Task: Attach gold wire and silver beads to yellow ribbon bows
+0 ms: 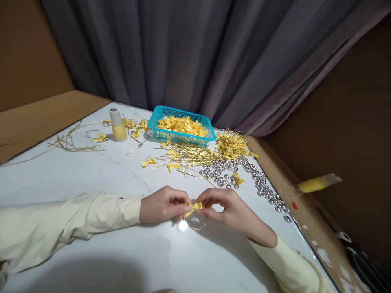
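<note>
Yellow and glossy, a small bow [197,206] sits between your hands, over the near middle of the white table [100,175]. Your left hand [166,205] has its grip pinched closed on the left side of the bow, thumb nearest you. Your right hand [224,205] pinches the right end between thumb and fingertips, and a gap shows inside the curve of that grip. A thin gold wire loop [198,228] extends from the bow toward your near side; you cannot tell whether it touches the table.

Beyond your hands, loose gold wires [192,155] lie in a bundle, with a few loose bows [173,167] at its left end. Just behind them stands a blue basket [195,140], holding a heap of yellow bows [183,125]. To its right you have a pile of wired bows [232,145]. Silver beads [218,169] spread from there along the right edge of the table, with one single bow [238,179] among them. On the far left, an upright bottle [118,127] with yellow in its lower part stands near a few more wired pieces [99,138]. A grey curtain [183,53] hangs behind everything.
</note>
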A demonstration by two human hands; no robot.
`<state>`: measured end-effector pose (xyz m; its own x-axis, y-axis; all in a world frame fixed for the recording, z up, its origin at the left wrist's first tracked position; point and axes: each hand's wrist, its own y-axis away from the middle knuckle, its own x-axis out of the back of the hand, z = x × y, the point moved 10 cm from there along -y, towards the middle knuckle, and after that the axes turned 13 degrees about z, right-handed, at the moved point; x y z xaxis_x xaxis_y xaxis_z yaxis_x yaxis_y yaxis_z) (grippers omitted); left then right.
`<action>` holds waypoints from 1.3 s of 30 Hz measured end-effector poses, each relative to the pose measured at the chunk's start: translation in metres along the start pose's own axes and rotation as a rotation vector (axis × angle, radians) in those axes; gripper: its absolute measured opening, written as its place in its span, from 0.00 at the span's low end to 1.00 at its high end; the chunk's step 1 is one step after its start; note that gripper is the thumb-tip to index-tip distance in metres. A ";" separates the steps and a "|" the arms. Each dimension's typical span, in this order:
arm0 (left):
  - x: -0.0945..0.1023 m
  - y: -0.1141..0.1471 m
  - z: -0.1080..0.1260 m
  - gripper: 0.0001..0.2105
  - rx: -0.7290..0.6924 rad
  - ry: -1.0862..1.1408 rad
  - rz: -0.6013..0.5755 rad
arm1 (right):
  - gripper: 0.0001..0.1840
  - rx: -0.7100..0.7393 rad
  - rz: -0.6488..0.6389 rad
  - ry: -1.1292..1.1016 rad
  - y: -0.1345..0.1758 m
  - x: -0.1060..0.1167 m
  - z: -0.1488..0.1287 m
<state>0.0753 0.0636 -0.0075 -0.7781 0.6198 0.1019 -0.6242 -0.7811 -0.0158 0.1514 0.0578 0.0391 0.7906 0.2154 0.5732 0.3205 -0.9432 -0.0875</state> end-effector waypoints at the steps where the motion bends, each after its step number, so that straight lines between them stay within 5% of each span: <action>1: -0.001 0.000 0.000 0.11 0.000 -0.004 -0.012 | 0.04 -0.005 -0.011 -0.011 0.000 -0.001 0.000; 39: -0.004 0.001 -0.003 0.12 0.005 -0.018 -0.047 | 0.06 -0.114 -0.048 -0.079 0.004 -0.010 0.003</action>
<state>0.0773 0.0608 -0.0113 -0.7467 0.6542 0.1199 -0.6595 -0.7517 -0.0054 0.1465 0.0521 0.0311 0.8161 0.2758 0.5079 0.3010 -0.9530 0.0339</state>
